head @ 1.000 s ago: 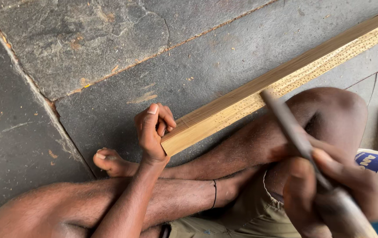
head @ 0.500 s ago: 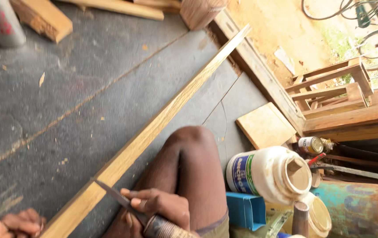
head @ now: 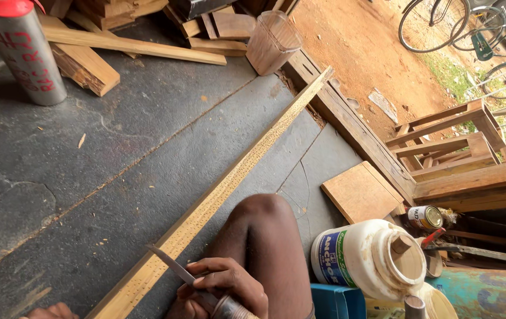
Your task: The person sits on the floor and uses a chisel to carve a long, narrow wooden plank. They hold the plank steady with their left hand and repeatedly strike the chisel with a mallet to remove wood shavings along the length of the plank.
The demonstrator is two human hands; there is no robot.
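Right hand (head: 220,289) is gripping the handle of a thin metal blade (head: 169,265), fingers wrapped tight around it, at the bottom edge of the view beside the bent knee (head: 265,236). The blade is pointing up and left, its tip lying over the near end of the long wooden strip (head: 229,183).

Left hand (head: 49,311) is only just showing at the bottom edge, near the strip's near end; too little is in view to tell whether it is gripping anything.

The strip is lying flat on the dark stone floor (head: 117,153), running diagonally from the bottom edge up to the right. Its top face is looking speckled with fine dots.

Just right of the knee, one white plastic jar (head: 359,257) is lying tilted, a wooden plug sitting in its mouth; contents hidden. Below it one blue box (head: 335,301) is partly cut off. Behind the jar, one small tin can (head: 425,217) with a gold lid is lying on its side. One flat square board (head: 362,192) is resting on the floor between strip and jar.

Further out: one grey metal cylinder (head: 25,53) with a red cap standing upright at top left, a heap of timber offcuts (head: 123,41) beside it, and one clear plastic cup (head: 273,41), seemingly empty. Wooden frames (head: 459,147) are stacked at right. Two bicycles (head: 471,29) are standing on the red earth.
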